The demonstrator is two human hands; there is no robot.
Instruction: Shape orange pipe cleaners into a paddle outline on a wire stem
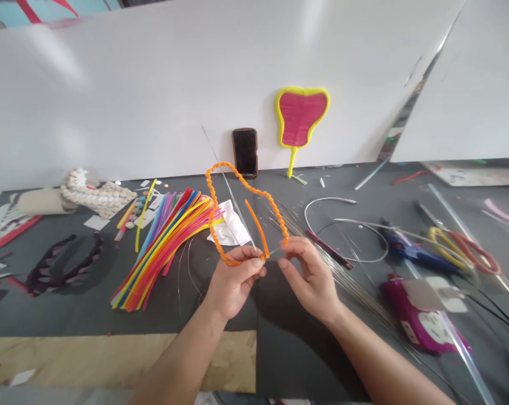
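My left hand [233, 281] pinches the lower end of an orange twisted pipe-cleaner loop [212, 194], with a thin metal wire [226, 181] rising from the same grip. A short straight orange pipe-cleaner end [257, 222] stands up beside those fingers. My right hand [311, 275] is close by on the right. Its index fingertip touches the loop's right end, while the thumb is held apart below. Between the two hands runs a thin bare strand. Left of the loop lies a bundle of coloured pipe cleaners [161, 247], partly over a white packet [233, 228].
A phone [245, 152] and a yellow-edged red hand fan [302, 115] lean on the white wall. Loose wires [347, 281], a blue glue gun [414, 244], scissors [460, 247] and a purple power strip [423, 326] lie right. A dark braided headband [64, 264] lies left.
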